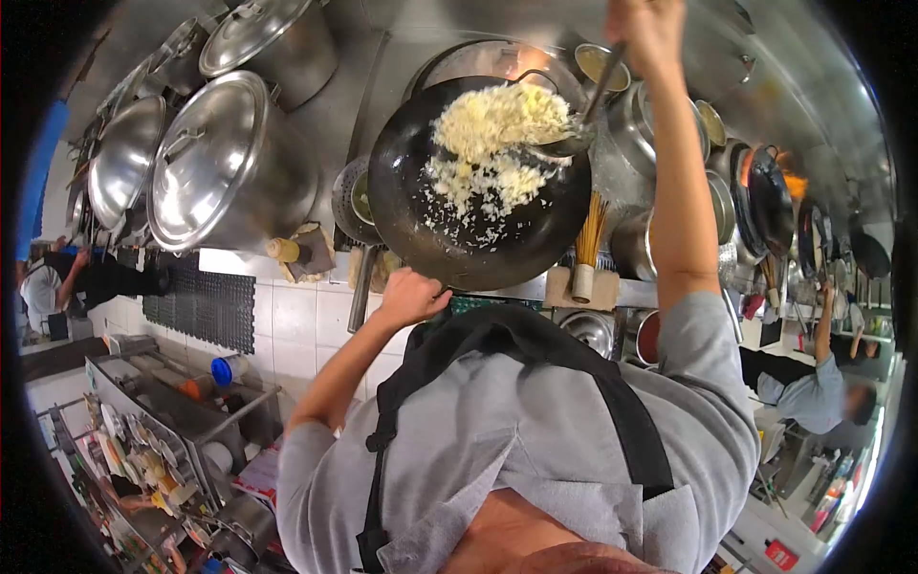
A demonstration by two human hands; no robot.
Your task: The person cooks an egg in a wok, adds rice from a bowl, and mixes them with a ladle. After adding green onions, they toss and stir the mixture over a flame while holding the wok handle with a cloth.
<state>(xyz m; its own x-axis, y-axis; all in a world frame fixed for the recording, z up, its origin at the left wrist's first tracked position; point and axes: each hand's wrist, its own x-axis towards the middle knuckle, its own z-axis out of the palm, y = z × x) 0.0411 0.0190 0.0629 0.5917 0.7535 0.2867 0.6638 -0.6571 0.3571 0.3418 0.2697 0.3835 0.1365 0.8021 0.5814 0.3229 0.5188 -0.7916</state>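
A large black wok (421, 206) sits over the stove, with yellow and white fried rice (502, 120) in it. Some of the rice is heaped towards the far right side, and loose grains lie scattered nearer to me. My left hand (414, 297) is closed at the near left rim of the wok, apparently around its handle, which is mostly hidden. Stretched out above the far right of the wok, my right hand (648, 38) is wrapped round the handle of a ladle (564, 143). The ladle's bowl is down against the rice.
Big lidded steel pots (215, 163) stand on the left. A strainer (352, 196) rests beside the wok, and a bamboo brush (588, 249) lies at its right. Steel containers (655, 129) and more woks (765, 196) stand farther right. Another person (813, 392) works at the right.
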